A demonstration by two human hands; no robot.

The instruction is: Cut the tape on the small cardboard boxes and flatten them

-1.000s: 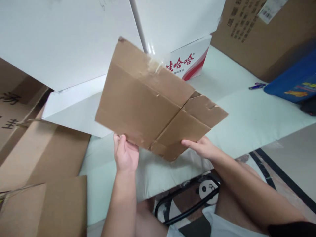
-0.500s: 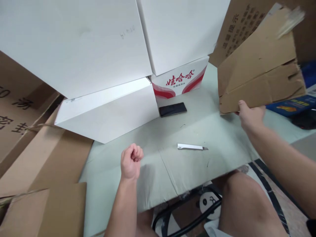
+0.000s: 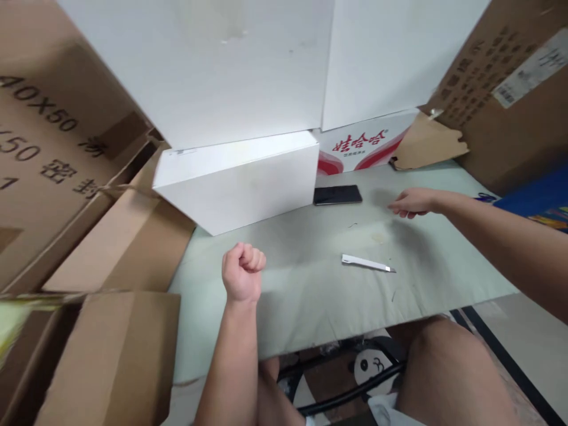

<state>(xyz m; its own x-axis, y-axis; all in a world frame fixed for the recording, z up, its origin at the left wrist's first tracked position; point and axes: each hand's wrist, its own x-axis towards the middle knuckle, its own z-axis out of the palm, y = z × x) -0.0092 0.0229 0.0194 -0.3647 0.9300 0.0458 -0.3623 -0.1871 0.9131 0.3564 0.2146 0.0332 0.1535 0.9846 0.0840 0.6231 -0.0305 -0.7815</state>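
Both hands are apart, left hand [image 3: 243,273] fisted, right hand [image 3: 412,203] loosely curled, cardboard piece [image 3: 426,142] beyond the right.

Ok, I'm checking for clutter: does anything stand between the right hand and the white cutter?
Nothing visible: between the right hand and the white cutter is only the green table covering, with a small yellowish patch.

Knife [image 3: 368,264] before phone [image 3: 338,194], cardboard [image 3: 423,142] seemingly behind
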